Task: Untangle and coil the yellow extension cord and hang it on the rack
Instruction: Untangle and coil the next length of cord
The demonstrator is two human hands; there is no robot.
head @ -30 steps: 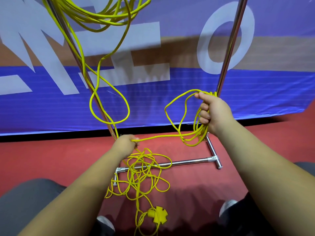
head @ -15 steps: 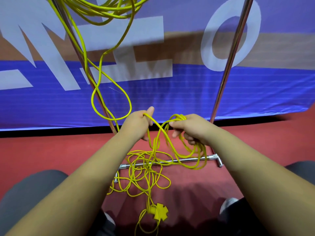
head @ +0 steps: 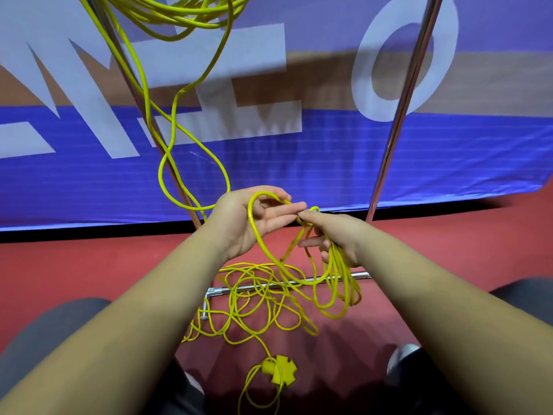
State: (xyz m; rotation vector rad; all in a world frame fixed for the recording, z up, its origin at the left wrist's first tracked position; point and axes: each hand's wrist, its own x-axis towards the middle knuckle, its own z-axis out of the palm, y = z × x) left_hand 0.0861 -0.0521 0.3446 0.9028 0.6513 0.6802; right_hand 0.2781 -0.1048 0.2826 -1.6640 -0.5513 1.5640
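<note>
Loops of yellow extension cord [head: 339,271] hung bunched over the top of the rack [head: 182,190] at upper left, in front of a blue banner [head: 299,163] with large pale letters. One thin strand ran down beside the rack's slanting chrome left upright, crossed itself into a teardrop loop and dropped out of sight behind the person's left hand [head: 251,220]. That hand was turned palm toward the camera with its fingers held straight and its grip slack. A single arch of cord lay over the thumb side and across the palm, carried rather than clenched. Below, on the red floor [head: 89,265], more cord sprawled in an unsorted tangle over the rack's base bar [head: 220,290]. It ended at a yellow cross-shaped socket block [head: 279,369] lying between the person's knees. Almost fingertip to fingertip with the left, the right hand [head: 335,238] pinched a small bend of cord between thumb and forefinger, its grip closed. Several gathered turns drooped from its lower fingers in long, narrow loops. The right upright [head: 399,115] rose behind that hand.
</note>
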